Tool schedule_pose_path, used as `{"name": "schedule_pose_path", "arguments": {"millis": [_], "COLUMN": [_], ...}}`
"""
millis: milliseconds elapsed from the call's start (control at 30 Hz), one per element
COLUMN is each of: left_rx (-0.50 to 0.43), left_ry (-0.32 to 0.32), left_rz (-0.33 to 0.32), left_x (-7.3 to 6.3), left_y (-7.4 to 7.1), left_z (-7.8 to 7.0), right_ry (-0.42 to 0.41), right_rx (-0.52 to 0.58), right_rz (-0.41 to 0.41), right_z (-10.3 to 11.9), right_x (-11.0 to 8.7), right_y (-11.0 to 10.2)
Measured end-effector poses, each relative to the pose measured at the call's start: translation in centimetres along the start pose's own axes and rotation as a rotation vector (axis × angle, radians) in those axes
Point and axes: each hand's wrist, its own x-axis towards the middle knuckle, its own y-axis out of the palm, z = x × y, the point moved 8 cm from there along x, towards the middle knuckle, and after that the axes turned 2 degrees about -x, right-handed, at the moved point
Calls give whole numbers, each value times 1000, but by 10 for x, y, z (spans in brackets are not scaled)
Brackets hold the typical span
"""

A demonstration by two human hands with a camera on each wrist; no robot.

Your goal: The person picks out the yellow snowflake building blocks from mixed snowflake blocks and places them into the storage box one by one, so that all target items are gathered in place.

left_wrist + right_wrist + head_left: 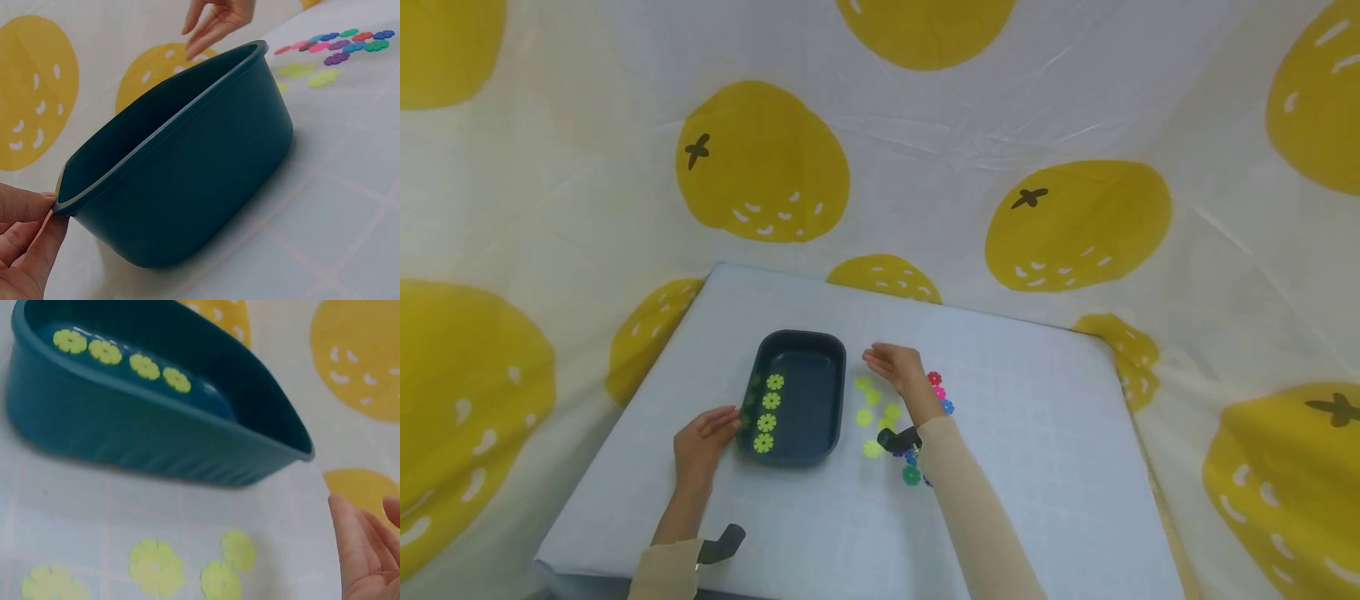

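Note:
A dark teal basin (pixel 811 400) stands on the table, with several yellow-green flower-shaped discs (pixel 766 422) lined up along the left of its floor. At its left side, my left hand (pixel 700 446) pinches the rim between thumb and fingers, as the left wrist view shows. My right hand (pixel 898 364) is raised to the right of the basin, apart from it. Its fingers (pixel 349 540) are fairly straight and nothing shows in them. More yellow-green discs (pixel 864 417) lie loose on the cloth between the basin and the right forearm.
Discs in red, pink, blue, purple and green (pixel 356 46) lie grouped beyond the loose yellow-green ones, partly hidden by the right forearm in the head view. A pale checked cloth (pixel 1037 433) covers the table. Behind hangs a white curtain (pixel 917 158) printed with yellow fruit.

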Motion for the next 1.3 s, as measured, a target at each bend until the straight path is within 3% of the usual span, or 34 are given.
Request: {"name": "schedule_pose_path", "arguments": {"millis": [267,467,800,1133,1300], "left_rx": [0,10,-10,9,22], "left_ry": [13,20,18,15,7], "left_rz": [-2,-1,-12,-10,-14], "left_x": [0,0,2,2,3], "left_y": [0,1,0,0,-1], "left_z": [-2,-3,0,-1,1], "right_ry": [5,0,33,30,-31], "right_rx": [116,115,-11,-61,-230], "right_rz": [-84,-111,-219,-263,-289], "right_z": [-15,-30,-47,-54,-51], "right_x": [-3,-6,-13,-13,-15], "right_y": [-41,-65,-92,-101,-103]}}
